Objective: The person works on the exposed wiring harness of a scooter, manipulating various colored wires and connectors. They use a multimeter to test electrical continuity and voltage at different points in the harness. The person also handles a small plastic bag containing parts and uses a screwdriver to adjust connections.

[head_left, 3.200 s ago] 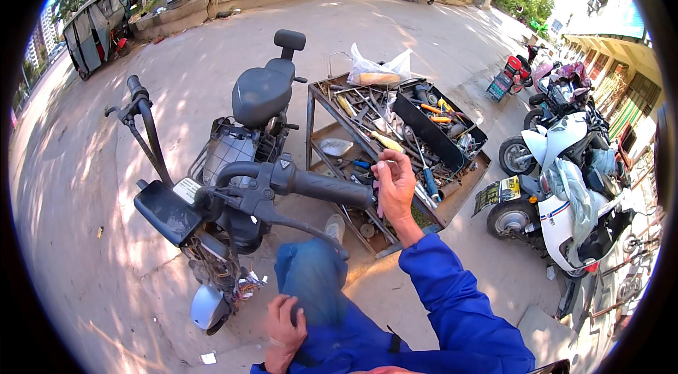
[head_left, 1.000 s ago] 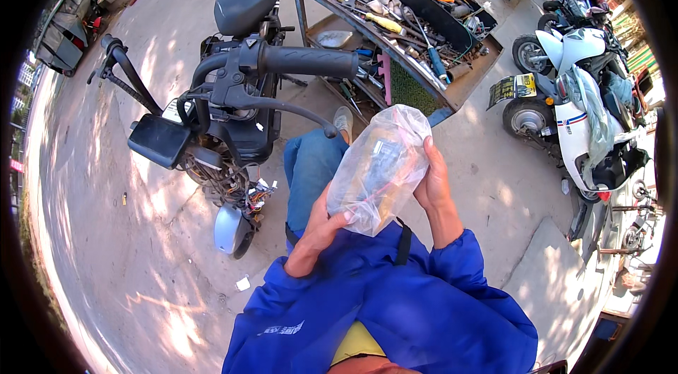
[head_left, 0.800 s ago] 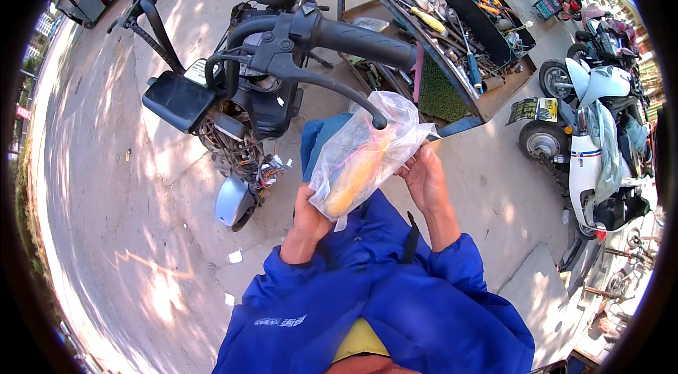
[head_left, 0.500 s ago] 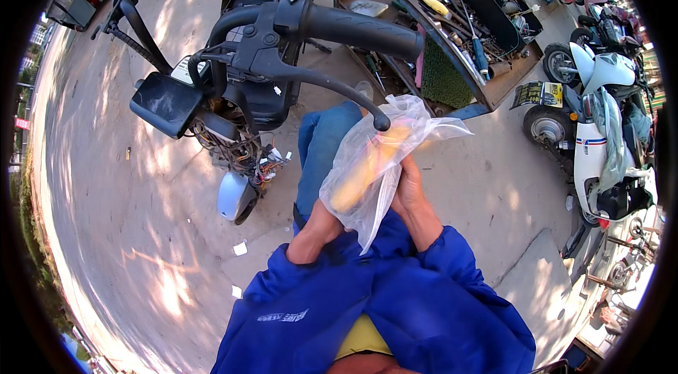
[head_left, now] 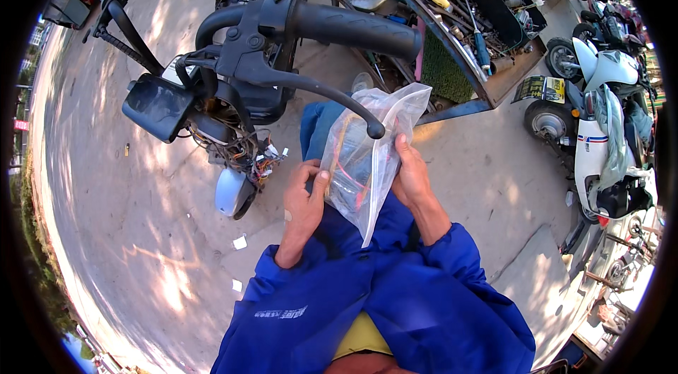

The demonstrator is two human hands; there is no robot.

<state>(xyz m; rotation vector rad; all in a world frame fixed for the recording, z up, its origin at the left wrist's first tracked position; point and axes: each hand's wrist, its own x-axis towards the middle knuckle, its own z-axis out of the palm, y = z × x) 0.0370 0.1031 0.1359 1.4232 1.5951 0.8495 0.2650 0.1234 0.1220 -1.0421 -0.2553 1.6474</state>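
A clear plastic bag (head_left: pixel 387 155) is spread between my two hands, in front of my knees. My left hand (head_left: pixel 305 199) pinches its left edge between thumb and fingers. At the right edge, my right hand (head_left: pixel 415 180) grips the plastic with its thumb on top and the fingers mostly behind. Through the film show a narrow yellowish strip along the left side and thin red lines; what they belong to cannot be made out. The ball-ended tip of a black brake lever (head_left: pixel 311 82) overlaps the bag's upper part in the view.
Ahead stands a stripped electric scooter with a black handlebar grip (head_left: pixel 357 29), a mirror (head_left: pixel 157 105) and loose wiring (head_left: pixel 244 158). A metal tool cart (head_left: pixel 459 116) heaped with tools is at the upper right. Scooters, including a white one (head_left: pixel 593 155), line the right side.
The bag has turned, so the broad yellow-orange shape inside now shows only as a narrow strip. My left hand has come out from beneath the bag to its left edge.
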